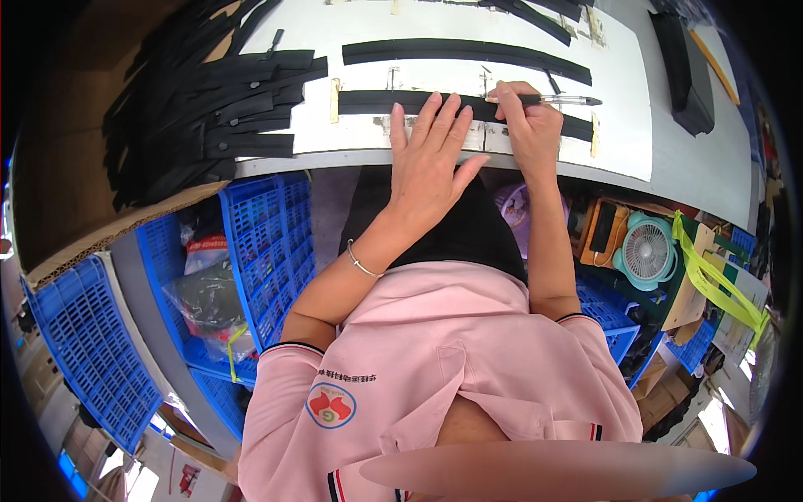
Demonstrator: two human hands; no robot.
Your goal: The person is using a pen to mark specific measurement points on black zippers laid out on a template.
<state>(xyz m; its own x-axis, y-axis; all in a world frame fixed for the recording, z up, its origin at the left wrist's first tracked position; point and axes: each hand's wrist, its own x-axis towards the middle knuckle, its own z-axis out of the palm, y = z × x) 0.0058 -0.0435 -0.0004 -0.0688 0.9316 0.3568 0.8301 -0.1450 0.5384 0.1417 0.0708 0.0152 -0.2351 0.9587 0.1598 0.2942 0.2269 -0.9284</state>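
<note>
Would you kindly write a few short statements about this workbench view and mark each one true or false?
1. The right hand holds a pen. True.
2. The left hand is gripping a pair of scissors. False: the left hand is spread open, its fingers resting over a black strip.
3. A silver-coloured bangle circles the left wrist. True.
4. A turquoise fan is in the left part of the picture. False: the turquoise fan is in the right part.
5. Another black strip lies beyond the one under the left hand. True.
</note>
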